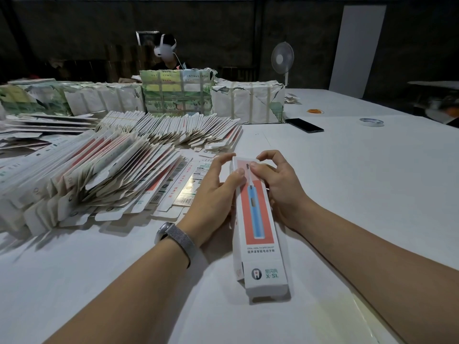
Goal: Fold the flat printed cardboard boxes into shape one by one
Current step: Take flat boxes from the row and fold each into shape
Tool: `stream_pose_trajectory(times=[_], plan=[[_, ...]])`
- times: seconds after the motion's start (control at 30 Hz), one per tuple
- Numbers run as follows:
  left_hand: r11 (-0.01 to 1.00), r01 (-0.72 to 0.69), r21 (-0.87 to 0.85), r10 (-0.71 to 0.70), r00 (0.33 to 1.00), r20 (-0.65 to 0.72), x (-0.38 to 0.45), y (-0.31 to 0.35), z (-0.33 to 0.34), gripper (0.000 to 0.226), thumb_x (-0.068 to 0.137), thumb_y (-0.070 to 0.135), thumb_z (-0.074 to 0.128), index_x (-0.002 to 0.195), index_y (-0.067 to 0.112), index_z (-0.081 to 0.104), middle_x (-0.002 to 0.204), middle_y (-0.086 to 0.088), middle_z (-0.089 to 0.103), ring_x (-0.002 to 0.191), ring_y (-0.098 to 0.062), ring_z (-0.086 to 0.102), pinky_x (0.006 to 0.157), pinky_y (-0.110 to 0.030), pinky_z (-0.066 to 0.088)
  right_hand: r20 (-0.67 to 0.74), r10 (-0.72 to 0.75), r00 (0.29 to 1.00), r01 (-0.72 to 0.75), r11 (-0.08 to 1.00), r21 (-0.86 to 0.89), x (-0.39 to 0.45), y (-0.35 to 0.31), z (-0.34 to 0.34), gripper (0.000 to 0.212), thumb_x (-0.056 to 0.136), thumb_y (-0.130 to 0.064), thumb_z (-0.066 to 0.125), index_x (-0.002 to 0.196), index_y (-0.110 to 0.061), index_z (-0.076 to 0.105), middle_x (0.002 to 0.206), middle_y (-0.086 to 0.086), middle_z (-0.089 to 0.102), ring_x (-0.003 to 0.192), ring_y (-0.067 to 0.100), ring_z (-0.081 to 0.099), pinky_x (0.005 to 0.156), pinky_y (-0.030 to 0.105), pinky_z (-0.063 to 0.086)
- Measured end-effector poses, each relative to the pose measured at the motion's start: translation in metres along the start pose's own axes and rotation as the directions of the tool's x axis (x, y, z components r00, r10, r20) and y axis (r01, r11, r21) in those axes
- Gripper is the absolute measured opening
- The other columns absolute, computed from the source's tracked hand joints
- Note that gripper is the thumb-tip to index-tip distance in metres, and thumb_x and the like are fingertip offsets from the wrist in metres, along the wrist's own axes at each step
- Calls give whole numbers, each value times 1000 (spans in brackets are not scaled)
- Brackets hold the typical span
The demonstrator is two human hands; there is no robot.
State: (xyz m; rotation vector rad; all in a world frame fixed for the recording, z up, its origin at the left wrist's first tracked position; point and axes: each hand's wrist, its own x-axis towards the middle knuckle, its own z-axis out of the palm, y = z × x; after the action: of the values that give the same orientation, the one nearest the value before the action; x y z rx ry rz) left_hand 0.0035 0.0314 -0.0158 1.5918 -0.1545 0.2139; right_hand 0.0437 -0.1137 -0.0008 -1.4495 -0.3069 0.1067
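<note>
A smooth white table (347, 184) holds slanted rows of flat cardboard boxes (104, 175), just left of a long, slim folded box (258, 227). The folded box is glossy white with a coral panel; its long axis runs away from the person, the open flap nearest. The left hand (213, 192) and right hand (278, 184) grip its far end, fingers curled and thumbs pressing on top.
</note>
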Motion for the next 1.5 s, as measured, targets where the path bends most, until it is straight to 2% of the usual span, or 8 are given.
stream_pose_trajectory(times=[0.47, 0.57, 0.73, 0.97, 1.07, 1.17, 1.27, 1.5], plan=[[1000, 26, -1, -26, 999, -22, 0, -1, 0, 21, 103, 35, 55, 122, 34, 47, 88, -13, 77, 78, -30, 77, 65, -40, 61, -11, -13, 1000, 13, 1000, -14, 4, 3, 0, 11, 99, -30, 60, 103, -24, 51, 92, 9, 73, 68, 24, 74, 58, 29, 59], [1000, 20, -20, -21, 999, -38, 0, -1, -1, 24, 100, 36, 61, 120, 33, 48, 91, -19, 75, 80, -36, 76, 75, -52, 62, -59, -114, 992, 99, 973, -208, 7, 5, 2, 11, 99, -31, 61, 104, -30, 53, 104, 0, 69, 71, 18, 75, 58, 23, 57], [999, 9, -44, -11, 999, -33, -1, -2, -1, 32, 94, 39, 68, 115, 31, 45, 81, -18, 76, 71, -36, 75, 57, -40, 61, 120, -189, 975, 223, 782, -582, 10, -4, -9, 31, 96, -38, 61, 125, -27, 61, 116, -8, 61, 87, 9, 66, 70, 21, 55], [998, -63, -9, 63, 998, -28, 4, -11, -5, 39, 84, 51, 63, 116, 36, 44, 60, -5, 66, 40, -22, 57, 36, -29, 46, 370, 49, 928, 313, 441, -841, 6, -29, -14, 76, 89, -53, 63, 152, -20, 36, 139, 5, 43, 115, 17, 49, 89, 30, 40], [996, -95, 0, 95, 995, 16, 9, -16, -3, 21, 100, 37, 54, 113, 49, 44, 67, -6, 69, 47, -30, 61, 38, -30, 46, 325, 4, 946, 299, 384, -874, -1, -33, -15, 75, 89, -45, 65, 152, -19, 34, 136, 5, 43, 119, 21, 47, 91, 31, 39], [991, -131, 25, 130, 991, 25, 9, -15, 0, 28, 101, 33, 52, 116, 54, 42, 74, -8, 71, 49, -30, 62, 38, -29, 46, 266, 12, 964, 256, 236, -937, -11, -40, -35, 82, 88, -47, 63, 157, -25, 25, 144, 0, 39, 124, 21, 47, 101, 39, 44], [990, -129, 62, 129, 992, 3, 8, -15, -3, 36, 105, 27, 51, 111, 62, 48, 76, -7, 71, 51, -28, 64, 37, -30, 44, 173, 29, 984, 167, 160, -973, -29, -56, -75, 71, 87, -45, 62, 150, -26, 37, 142, 0, 47, 123, 24, 50, 103, 45, 44], [993, -45, 109, 43, 999, 26, 24, -40, -18, 32, 102, 26, 59, 110, 57, 58, 69, -6, 70, 43, -24, 63, 49, -39, 49, -192, -33, 981, -194, -90, -977, -90, -92, -205, 47, 88, -43, 60, 131, -28, 52, 130, -4, 58, 113, 23, 55, 94, 43, 48]])
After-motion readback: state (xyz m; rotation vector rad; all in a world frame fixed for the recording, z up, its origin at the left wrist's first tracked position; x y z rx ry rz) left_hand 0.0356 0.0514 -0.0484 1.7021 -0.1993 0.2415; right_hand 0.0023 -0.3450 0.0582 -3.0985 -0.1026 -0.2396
